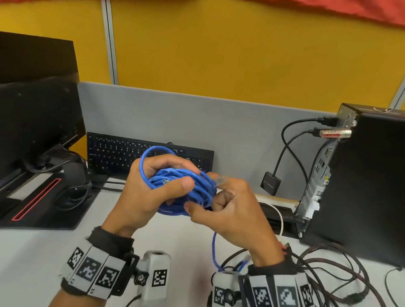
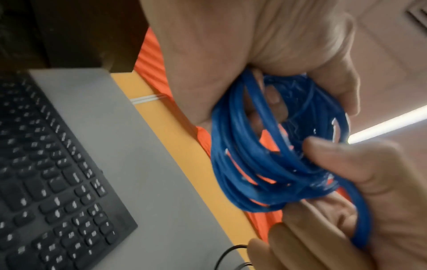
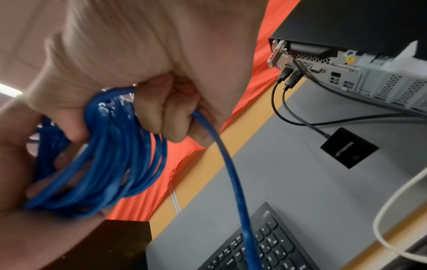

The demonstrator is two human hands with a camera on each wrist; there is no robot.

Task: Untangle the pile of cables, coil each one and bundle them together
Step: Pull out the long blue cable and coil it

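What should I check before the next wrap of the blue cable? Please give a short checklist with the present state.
1. Left hand holds the blue coil: ok.
2. Right hand grips the loose strand: ok.
3. Coil loops neat and even: not ok, they cross.
4. Clear plug free at the coil: ok.
5. Loose strand clear of the dark cables on the desk: cannot tell.

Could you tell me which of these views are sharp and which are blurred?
Head view: sharp; blue cable coil and keyboard crisp. Left wrist view: keyboard motion-smeared, coil soft. Right wrist view: right hand blurred and washed out, computer tower fairly clear.
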